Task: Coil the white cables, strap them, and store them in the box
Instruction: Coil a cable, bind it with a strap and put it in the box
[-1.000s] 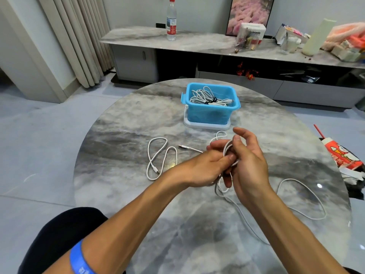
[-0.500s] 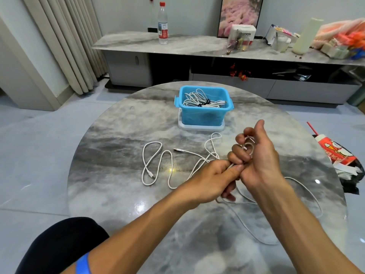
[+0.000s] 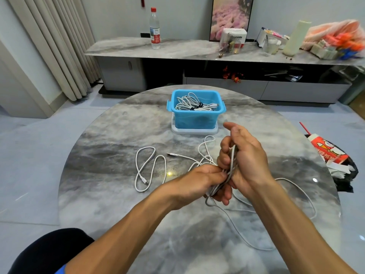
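Observation:
A half-wound coil of white cable (image 3: 231,164) stands upright in my right hand (image 3: 245,157), whose fingers wrap around it. My left hand (image 3: 199,179) pinches the lower end of that coil from the left. The cable's loose tail (image 3: 300,191) trails in a wide loop over the table to the right and toward me. A second white cable (image 3: 151,169) lies loose in loops on the table, left of my hands. The blue box (image 3: 195,118) sits at the table's far side with several strapped white cable coils (image 3: 194,104) inside.
The round grey marble table (image 3: 110,155) carries everything. The box rests on a white lid (image 3: 194,131). A red and white carton on dark bags (image 3: 328,151) sits off the table's right edge. A long sideboard (image 3: 177,50) with a bottle and clutter stands behind.
My right hand has turned and lifted, and the cable now runs in straight upright loops through it. My left hand has slid to the coil's lower end. The view has tilted up slightly.

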`<state>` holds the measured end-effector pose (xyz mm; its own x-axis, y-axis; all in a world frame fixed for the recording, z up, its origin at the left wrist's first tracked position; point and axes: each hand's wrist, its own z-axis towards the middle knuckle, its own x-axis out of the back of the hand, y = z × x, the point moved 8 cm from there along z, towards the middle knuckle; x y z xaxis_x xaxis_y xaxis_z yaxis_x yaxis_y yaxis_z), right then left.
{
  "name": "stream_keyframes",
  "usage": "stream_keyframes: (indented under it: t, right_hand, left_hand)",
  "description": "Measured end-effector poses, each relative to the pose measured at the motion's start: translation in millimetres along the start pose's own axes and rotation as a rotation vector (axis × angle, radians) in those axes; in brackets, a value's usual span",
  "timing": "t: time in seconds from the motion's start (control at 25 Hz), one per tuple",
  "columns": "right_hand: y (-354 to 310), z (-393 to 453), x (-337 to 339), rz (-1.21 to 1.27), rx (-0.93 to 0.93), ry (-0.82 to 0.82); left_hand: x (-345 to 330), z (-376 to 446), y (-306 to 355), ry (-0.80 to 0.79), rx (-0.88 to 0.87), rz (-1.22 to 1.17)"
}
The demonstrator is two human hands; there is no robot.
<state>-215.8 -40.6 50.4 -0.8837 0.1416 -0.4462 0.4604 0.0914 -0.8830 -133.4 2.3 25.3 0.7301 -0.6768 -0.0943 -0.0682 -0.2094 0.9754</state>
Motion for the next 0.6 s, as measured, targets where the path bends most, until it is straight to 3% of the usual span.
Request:
stream_keyframes:
  t: [0.16, 0.28, 0.36, 0.48, 0.6]
  right_hand:
    - [-14.3, -4.6, -4.2, -0.225, 0.242, 0.013]
    - [-23.3, -8.2, -2.7, -0.669, 0.41, 0.098]
    - [-26.2, -4.4, 1.9, -0.765, 0.374, 0.087]
    - [-19.4, -0.9, 3.0, -0.633, 0.152, -0.105]
    - [-14.2, 0.8, 6.2, -0.808, 0.076, -0.147]
  left_hand:
    - [2.4, 1.3, -4.4, -0.015, 0.033, -0.054]
    - [3.2, 4.8, -5.5, 0.008, 0.042, -0.116]
    - [13.2, 5.8, -4.0, 0.082, 0.035, -0.178]
    - [23.6, 4.8, -2.0, 0.117, 0.033, -0.244]
    - [21.5, 5.8, -3.1, 0.1, 0.041, -0.265]
